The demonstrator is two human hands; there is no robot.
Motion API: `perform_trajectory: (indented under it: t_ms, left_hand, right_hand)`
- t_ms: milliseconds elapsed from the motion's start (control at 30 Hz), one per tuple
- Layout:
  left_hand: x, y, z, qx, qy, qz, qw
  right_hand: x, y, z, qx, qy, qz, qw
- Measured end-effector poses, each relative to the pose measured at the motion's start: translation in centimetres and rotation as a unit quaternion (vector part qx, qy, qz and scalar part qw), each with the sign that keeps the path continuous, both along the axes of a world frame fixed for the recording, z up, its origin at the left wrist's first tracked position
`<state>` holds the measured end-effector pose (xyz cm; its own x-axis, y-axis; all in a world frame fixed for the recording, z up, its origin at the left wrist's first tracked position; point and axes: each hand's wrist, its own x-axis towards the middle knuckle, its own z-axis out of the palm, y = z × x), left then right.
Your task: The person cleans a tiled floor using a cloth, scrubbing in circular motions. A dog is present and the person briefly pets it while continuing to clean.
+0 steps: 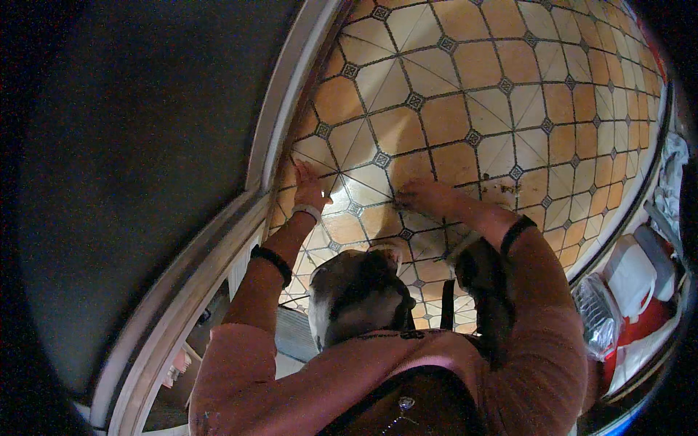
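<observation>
Orange and cream patterned floor tiles [436, 125] lie before me. At the left, my left hand [310, 182] rests on or just above them beside the light door frame, its fingers apart, with no object seen in it. A bright patch of light falls between my hands. Around the middle, my right hand [422, 196] is bent down at the floor, partly shadowed; whether it holds something I cannot tell. Dark crumbs or stains [499, 188] mark the tiles to its right. My bent knees show below, between my arms.
A light door frame [270, 131] curves along the left, with darkness beyond it. At the lower right stand a white container [630, 272], a clear plastic package [598, 313] and red and white items. A grey ribbed surface [297, 332] lies at the lower left.
</observation>
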<state>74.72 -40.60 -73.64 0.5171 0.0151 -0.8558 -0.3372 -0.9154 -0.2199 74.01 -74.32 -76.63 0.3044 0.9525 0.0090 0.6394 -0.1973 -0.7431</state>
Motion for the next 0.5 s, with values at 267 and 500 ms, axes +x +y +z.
perform_trajectory:
  t_ms: [267,500]
  left_hand:
    - [-0.8,1.0,-1.3,0.019,-0.062,-0.087,0.994]
    - [-0.6,0.8,-1.1,0.026,-0.040,-0.046,0.998]
  right_hand:
    - [21.6,-1.6,2.7,-0.032,0.022,-0.330,0.943]
    - [14.3,-1.9,-4.0,-0.011,-0.064,-0.254,0.965]
